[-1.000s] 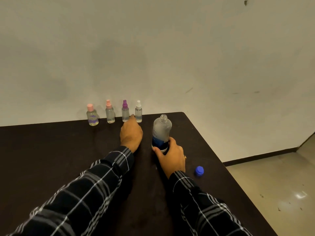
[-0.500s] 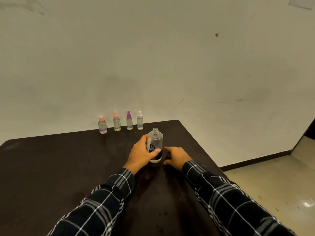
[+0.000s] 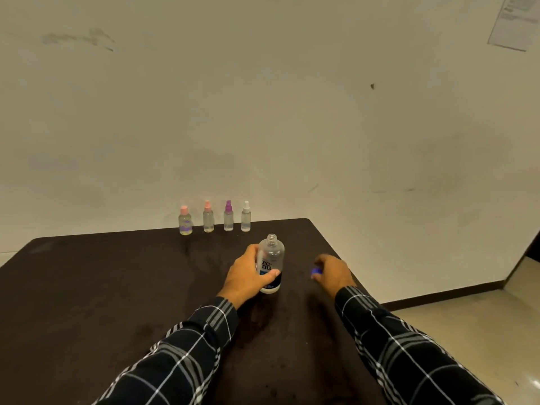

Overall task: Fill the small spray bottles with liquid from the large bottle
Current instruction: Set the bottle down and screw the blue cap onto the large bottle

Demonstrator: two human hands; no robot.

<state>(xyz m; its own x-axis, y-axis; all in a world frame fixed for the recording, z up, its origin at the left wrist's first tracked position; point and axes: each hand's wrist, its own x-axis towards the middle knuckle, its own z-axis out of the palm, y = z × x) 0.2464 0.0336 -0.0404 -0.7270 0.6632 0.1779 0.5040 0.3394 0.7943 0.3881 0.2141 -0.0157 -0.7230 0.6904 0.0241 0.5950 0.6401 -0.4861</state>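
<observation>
**On the dark tabletop (image 3: 87,287): large bottle (image 3: 271,255) uncapped, blue cap (image 3: 316,270) being fetched**

Item 1: large bottle, upright toward the far right corner, threaded neck bare. Our left hand (image 3: 247,277) is wrapped round its labelled body, thumb across the front.

Item 2: blue cap, to the right of the bottle and apart from it. Our right hand (image 3: 333,273) has its fingers curled on it; whether it is clear of the surface we cannot tell.

Item 3: four small spray bottles (image 3: 228,219), in a row by the wall, tops on, liquid visible in them.

Step, as we judge it: recapping the large bottle.

Handling notes: we would hold the left grip low and light, since a squeezed body may spill. We would bring the cap level over the neck, seat it flat, then twist. A tilted start risks crossed threads.
</observation>
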